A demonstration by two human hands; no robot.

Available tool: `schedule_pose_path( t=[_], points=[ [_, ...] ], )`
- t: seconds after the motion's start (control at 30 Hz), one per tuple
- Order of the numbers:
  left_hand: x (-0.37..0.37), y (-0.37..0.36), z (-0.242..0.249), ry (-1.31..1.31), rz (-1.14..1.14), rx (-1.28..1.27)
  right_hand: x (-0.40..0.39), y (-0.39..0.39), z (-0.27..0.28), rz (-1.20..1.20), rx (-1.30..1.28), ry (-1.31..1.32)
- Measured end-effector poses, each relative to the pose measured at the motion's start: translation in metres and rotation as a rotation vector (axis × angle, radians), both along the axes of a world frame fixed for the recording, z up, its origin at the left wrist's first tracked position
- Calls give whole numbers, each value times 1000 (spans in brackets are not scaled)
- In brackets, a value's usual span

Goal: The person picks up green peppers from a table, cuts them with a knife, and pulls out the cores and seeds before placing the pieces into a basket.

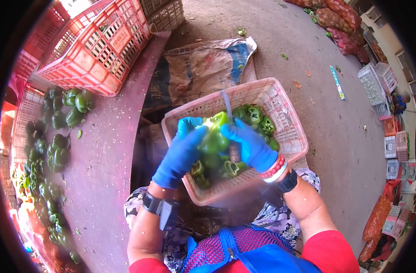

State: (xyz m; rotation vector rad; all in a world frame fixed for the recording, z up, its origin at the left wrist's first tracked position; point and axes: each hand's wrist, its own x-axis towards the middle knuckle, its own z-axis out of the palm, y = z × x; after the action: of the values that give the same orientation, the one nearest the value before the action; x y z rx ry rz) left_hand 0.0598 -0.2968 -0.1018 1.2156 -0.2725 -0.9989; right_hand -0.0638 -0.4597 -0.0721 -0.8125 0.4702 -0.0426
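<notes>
My left hand (183,148), in a blue glove, is closed on a green bell pepper (212,140); a pale, bright patch shows near the pepper's top. My right hand (251,144), also gloved in blue, is closed around a knife (227,105), blade pointing away from me and wooden handle below the fingers. Its fingertips are up against the pepper's right side. Both hands are over a pink plastic basket (290,119) in front of my lap. Cut green peppers (255,116) lie inside it, partly hidden by my hands.
On the left, whole green peppers (57,152) line a reddish board (98,182), with a large red crate (94,50) at its far end. A crumpled sack (199,68) lies beyond the basket. Filled net sacks (340,22) and stacked crates (374,86) stand along the right.
</notes>
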Motion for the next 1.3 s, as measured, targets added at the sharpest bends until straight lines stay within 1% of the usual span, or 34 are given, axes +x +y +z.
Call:
schedule_pose_path(
  t=[0.03,0.13,0.17,0.27,0.3,0.4,0.43,0.53,0.57,0.63,0.67,0.7,0.77,0.8,0.83,0.87,0.9,1.0,1.03,1.13,1.23,1.3],
  points=[
    [-4,0,0,-120,-39,0,-5,-11,-8,112,-47,23],
    [-6,-1,6,-334,9,-23,-5,-7,-2,45,-292,-65],
    [-3,2,11,-377,-12,-35,-5,-11,-1,86,-377,-102],
    [2,10,41,-504,-274,107,-8,-9,5,220,-767,-290],
    [2,10,42,-569,-304,222,-11,-3,10,281,-706,-192],
    [6,14,43,-907,-490,379,-16,0,5,349,-1142,-247],
    [4,16,34,-1041,-483,439,-16,0,9,386,-1155,-225],
    [1,18,36,-939,-384,278,-20,4,10,309,-1026,-155],
    [1,17,40,-937,-351,253,-19,4,7,279,-958,-176],
    [2,14,43,-965,-289,206,-16,0,2,225,-820,-217],
    [1,14,45,-977,-259,183,-15,1,2,220,-679,-213],
    [1,15,47,-918,-253,194,-13,4,6,212,-538,-208],
    [4,17,33,-721,-197,62,-10,6,7,215,-272,-205],
    [4,17,33,-622,-171,-3,-10,6,7,193,-224,-205],
    [4,20,35,-349,-188,-25,-9,8,8,173,-175,-205],
    [5,20,37,-201,-207,-68,-9,10,9,153,-127,-206],
    [5,19,35,-149,-188,-93,-8,13,16,132,-98,-211],
    [7,17,30,-66,-179,-148,-8,10,2,79,68,-185],
    [8,17,29,-51,-185,-163,-6,8,4,96,25,-183],
    [5,14,29,-328,-183,14,-2,3,16,144,-103,-177],
    [-5,9,24,-1016,-93,280,-3,5,0,79,-417,-87],
    [-6,10,20,-1242,-29,451,-4,8,-11,65,-709,-102]
  ],
)
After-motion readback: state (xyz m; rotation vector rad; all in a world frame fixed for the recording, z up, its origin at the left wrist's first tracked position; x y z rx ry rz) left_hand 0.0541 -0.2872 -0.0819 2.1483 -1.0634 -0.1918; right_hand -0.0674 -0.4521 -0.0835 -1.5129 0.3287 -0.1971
